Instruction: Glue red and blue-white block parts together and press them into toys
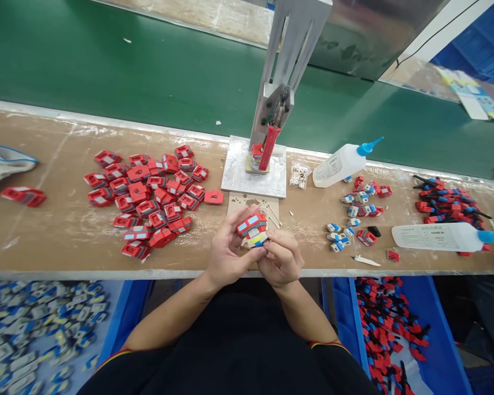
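Note:
Both of my hands meet over the bench's front edge around a small toy vehicle part (252,225), red on top with light blue windows and a white, yellow and blue section beneath. My left hand (227,249) wraps its left side, thumb along the underside. On the right, the fingers of my right hand (283,257) pinch its lower right edge. Just behind my hands, cotton swabs (274,216) lie on a stained card (235,202). A hand press with a red handle (269,148) stands on a metal plate (234,175) beyond that.
Many red toy shells (148,192) are heaped left. To the right are two glue bottles (340,165), a swab bag (299,175), small white-blue parts (340,238) and red-black parts (436,200). Blue bins (127,312) of parts flank me below. A green belt (148,77) runs behind.

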The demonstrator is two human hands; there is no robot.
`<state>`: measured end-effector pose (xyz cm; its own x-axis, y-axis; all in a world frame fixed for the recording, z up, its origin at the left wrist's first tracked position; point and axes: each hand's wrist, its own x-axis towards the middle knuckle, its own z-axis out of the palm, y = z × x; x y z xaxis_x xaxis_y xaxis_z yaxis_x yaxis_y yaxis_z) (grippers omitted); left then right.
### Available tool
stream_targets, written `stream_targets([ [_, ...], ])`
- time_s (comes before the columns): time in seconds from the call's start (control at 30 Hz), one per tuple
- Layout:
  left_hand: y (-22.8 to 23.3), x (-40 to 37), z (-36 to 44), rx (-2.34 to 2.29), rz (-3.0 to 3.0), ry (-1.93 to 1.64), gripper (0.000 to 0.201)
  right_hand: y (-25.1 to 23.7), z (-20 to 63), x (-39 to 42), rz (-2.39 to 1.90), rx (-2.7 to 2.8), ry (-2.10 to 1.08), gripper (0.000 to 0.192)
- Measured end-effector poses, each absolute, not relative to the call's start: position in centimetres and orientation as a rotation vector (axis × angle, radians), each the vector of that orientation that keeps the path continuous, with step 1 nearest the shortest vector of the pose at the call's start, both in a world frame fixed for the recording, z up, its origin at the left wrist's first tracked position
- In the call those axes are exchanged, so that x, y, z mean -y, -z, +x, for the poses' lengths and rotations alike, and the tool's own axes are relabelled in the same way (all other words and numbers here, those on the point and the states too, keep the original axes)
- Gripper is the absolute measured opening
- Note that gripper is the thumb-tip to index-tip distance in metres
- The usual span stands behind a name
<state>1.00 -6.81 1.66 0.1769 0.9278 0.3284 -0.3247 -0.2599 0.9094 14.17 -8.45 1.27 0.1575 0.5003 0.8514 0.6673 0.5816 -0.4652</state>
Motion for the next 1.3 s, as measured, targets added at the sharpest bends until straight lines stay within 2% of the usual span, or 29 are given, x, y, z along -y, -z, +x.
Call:
stream_targets([
  [0.07,-1.5,6.4,0.9,-0.716,1.219,-1.328,0.065,-0.9,14.2,8.1,-1.027,1.54,0.228,0.025],
  [0.17,-1.3,5.1,-0.1,-0.778,1.08,-1.297,0.059,-1.6,15.1,7.0,-0.976,1.727,0.148,0.025],
  [0.4,-1.4,-1.5,-4.6,-0.812,0.88,-1.488,0.056,-3.8,20.0,0.0,-1.078,1.807,-0.548,0.048],
  [0.47,-2.0,-4.2,-5.0,-0.818,1.063,-1.456,0.059,-3.6,20.6,-2.3,-1.105,1.804,-0.711,0.055],
  [0.57,-3.8,-8.4,-4.8,-0.829,1.662,-1.259,0.063,-3.3,20.4,-4.6,-1.094,1.774,-0.886,0.058],
  [0.7,-6.5,-12.8,-4.1,-0.725,2.434,-0.593,0.048,-3.4,20.0,-6.0,-1.036,1.668,-1.032,0.053],
  [0.77,-7.3,-14.0,-3.6,-0.664,2.597,-0.33,0.045,-3.6,20.1,-6.4,-1.012,1.647,-1.068,0.051],
  [0.87,-7.5,-14.9,-3.0,-0.64,2.731,-0.137,0.048,-3.9,20.3,-6.6,-1.004,1.641,-1.087,0.051],
  [1.13,-7.1,-14.2,-2.4,-0.645,2.968,-0.001,0.041,-5.2,20.3,-5.0,-0.96,1.635,-1.033,0.044],
  [1.23,-7.4,-13.6,-2.1,-0.697,2.997,0.043,0.036,-7.5,20.6,-3.3,-0.824,1.659,-0.996,0.04],
  [1.3,-7.6,-13.4,-1.9,-0.699,2.989,0.024,0.031,-10.2,20.8,-2.8,-0.708,1.681,-0.953,0.045],
])
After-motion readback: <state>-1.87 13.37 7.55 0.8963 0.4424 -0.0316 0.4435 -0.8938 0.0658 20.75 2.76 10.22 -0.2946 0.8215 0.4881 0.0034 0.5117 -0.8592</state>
